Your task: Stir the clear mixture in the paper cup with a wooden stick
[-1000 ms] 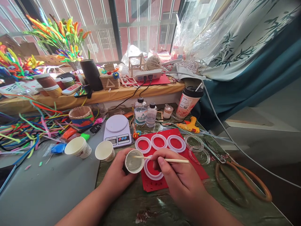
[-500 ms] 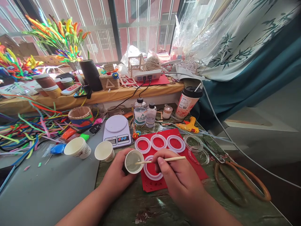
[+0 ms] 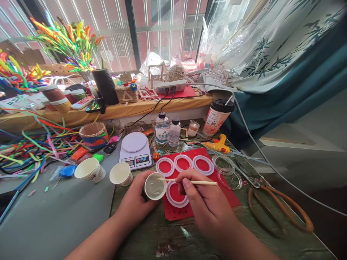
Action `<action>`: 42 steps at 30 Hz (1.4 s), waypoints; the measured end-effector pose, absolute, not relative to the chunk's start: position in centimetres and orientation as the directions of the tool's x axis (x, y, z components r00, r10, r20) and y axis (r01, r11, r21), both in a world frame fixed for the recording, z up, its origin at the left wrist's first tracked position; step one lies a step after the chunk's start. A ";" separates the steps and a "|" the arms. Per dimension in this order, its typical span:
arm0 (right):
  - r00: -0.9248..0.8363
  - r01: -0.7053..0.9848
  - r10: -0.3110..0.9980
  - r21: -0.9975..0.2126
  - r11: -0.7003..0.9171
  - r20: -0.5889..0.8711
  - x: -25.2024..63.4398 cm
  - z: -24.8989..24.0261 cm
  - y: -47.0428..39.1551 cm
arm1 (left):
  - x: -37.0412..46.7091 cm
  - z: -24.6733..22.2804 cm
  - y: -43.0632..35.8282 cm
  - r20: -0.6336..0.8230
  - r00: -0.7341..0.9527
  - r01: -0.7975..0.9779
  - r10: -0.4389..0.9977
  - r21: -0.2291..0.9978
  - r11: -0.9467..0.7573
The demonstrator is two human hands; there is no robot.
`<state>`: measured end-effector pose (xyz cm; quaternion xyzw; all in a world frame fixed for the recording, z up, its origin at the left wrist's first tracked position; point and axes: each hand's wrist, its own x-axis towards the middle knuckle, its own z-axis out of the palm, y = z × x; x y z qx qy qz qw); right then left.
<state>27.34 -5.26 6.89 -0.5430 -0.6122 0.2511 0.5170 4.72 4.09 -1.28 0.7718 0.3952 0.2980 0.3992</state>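
Note:
My left hand [image 3: 139,195] is wrapped round a paper cup [image 3: 155,185] that holds a cloudy, clear liquid. Pinched in my right hand [image 3: 202,193] is a thin wooden stick [image 3: 204,182], its far end dipping into the cup near the rim. Beneath my hands lies a red sheet [image 3: 173,215] bearing several white ring-shaped moulds [image 3: 203,165]; my right hand partly covers the nearest mould. Just left of the held cup stands another paper cup [image 3: 121,173], and farther left a stack of paper cups [image 3: 90,170].
A white kitchen scale [image 3: 136,151] sits behind the cups. Two clear bottles [image 3: 162,130] stand beyond the moulds, with a lidded drink cup [image 3: 217,117] and a yellow glue gun [image 3: 218,144] to their right. Clear rings [image 3: 229,178] and large scissors [image 3: 279,207] lie at right.
The stick's tip has moved away from me inside the cup, toward its far rim, and the stick now slants the other way. My left hand keeps the cup almost still.

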 end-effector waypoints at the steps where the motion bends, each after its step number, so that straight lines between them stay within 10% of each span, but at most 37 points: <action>1: 0.111 0.385 0.933 -0.880 0.278 0.343 27.4 6.9 -5.2 | 4.7 -1.3 4.1 0.147 0.510 0.372 0.848 0.851 -0.371; 42: 0.178 0.300 0.961 -0.942 0.151 0.211 27.7 6.2 -5.4 | 4.9 -0.5 3.9 0.136 0.503 0.367 0.853 0.861 -0.353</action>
